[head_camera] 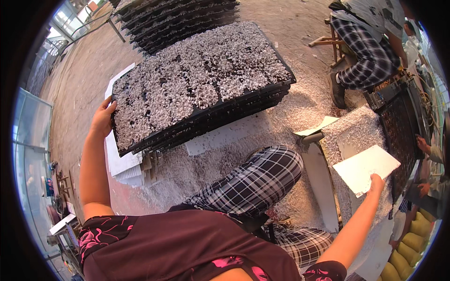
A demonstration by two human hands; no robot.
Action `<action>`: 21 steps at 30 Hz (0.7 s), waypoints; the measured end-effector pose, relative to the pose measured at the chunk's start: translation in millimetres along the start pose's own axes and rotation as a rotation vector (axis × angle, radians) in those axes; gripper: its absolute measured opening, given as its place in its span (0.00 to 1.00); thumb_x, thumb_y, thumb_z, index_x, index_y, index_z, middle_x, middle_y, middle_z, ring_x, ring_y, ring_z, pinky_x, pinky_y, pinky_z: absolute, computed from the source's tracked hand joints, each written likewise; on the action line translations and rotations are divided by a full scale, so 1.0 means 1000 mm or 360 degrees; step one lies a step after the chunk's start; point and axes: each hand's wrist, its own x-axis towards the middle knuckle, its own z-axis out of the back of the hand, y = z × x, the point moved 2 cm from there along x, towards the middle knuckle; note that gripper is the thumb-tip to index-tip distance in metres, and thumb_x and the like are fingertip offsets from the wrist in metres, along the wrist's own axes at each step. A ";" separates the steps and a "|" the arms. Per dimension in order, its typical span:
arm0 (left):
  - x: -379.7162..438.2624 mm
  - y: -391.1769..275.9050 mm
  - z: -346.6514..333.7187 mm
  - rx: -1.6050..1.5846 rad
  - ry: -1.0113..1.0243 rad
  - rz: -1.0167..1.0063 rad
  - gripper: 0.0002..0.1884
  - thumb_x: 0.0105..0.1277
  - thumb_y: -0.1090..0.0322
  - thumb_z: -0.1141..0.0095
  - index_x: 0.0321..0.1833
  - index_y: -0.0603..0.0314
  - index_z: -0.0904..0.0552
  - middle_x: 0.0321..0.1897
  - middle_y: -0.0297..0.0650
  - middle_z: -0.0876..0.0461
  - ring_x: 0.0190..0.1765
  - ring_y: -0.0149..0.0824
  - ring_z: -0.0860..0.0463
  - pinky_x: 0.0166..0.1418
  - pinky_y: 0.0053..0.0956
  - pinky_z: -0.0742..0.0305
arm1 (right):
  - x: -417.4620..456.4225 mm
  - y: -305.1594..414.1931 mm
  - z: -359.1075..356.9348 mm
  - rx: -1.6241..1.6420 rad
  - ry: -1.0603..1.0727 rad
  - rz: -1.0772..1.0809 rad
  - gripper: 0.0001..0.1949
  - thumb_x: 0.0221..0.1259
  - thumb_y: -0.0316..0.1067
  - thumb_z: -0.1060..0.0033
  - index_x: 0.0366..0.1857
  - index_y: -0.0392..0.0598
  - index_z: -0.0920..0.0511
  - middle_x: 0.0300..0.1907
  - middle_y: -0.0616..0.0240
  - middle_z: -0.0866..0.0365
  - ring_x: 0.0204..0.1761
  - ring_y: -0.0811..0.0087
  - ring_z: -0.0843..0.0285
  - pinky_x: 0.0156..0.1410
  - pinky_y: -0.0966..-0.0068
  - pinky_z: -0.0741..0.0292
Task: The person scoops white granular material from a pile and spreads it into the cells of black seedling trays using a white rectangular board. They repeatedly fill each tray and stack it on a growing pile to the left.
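Note:
My left hand (102,117) is at the left end of a black plastic seedling tray (204,112), its fingers on the rim. Pale granules like perlite or vermiculite cover the tray, and dark cell gaps show among them. Several more black trays lie stacked beneath it. In my right hand (376,184) is a flat white rectangular sheet (365,167), held by its near edge above a granule-covered surface (355,126) on my right. Whether the sheet is card or plastic, I cannot tell.
Behind rises a taller stack of filled trays (182,21). White boards (126,168) lie below the near trays. Spilled granules (302,102) cover the floor. At the upper right a person (369,52) sits beside a machine (400,116); another person's hands (423,144) are at the far right, above yellow sacks (411,242).

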 end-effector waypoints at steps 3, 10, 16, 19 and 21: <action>0.011 0.008 0.011 0.0019 0.0003 -0.0018 0.23 0.64 0.67 0.53 0.62 0.62 0.39 0.46 0.42 0.24 0.43 0.34 0.22 0.45 0.30 0.25 | 0.004 -0.020 0.094 -0.0082 -0.0164 -0.0182 0.23 0.36 0.21 0.57 0.45 0.29 0.31 0.41 0.52 0.26 0.40 0.58 0.24 0.46 0.65 0.27; 0.028 0.030 0.016 -0.0238 0.0116 0.0325 0.26 0.67 0.50 0.62 0.60 0.63 0.35 0.52 0.44 0.27 0.50 0.39 0.25 0.53 0.36 0.30 | -0.030 -0.065 0.274 -0.0658 -0.0882 -0.0263 0.24 0.38 0.19 0.60 0.48 0.30 0.30 0.44 0.54 0.25 0.46 0.61 0.26 0.49 0.70 0.30; 0.027 0.023 -0.005 -0.0426 0.0376 0.0502 0.32 0.66 0.42 0.72 0.62 0.60 0.38 0.56 0.45 0.30 0.55 0.45 0.27 0.59 0.41 0.34 | -0.102 -0.057 0.237 -0.0760 -0.0802 0.0059 0.19 0.42 0.21 0.58 0.44 0.30 0.32 0.40 0.47 0.25 0.45 0.55 0.26 0.51 0.69 0.32; 0.027 0.012 0.000 -0.0504 0.0435 0.0672 0.36 0.63 0.36 0.71 0.64 0.58 0.40 0.60 0.45 0.34 0.60 0.45 0.33 0.64 0.40 0.41 | -0.124 -0.037 0.214 -0.1045 -0.0915 0.0017 0.17 0.48 0.27 0.54 0.44 0.31 0.32 0.42 0.43 0.26 0.47 0.50 0.27 0.53 0.65 0.32; 0.033 -0.001 0.016 -0.0167 0.0056 0.0524 0.39 0.61 0.34 0.70 0.65 0.57 0.42 0.61 0.45 0.36 0.62 0.44 0.36 0.66 0.38 0.46 | -0.135 -0.028 0.209 -0.1154 -0.0926 0.0005 0.18 0.51 0.31 0.52 0.45 0.31 0.33 0.44 0.41 0.27 0.48 0.48 0.28 0.53 0.63 0.32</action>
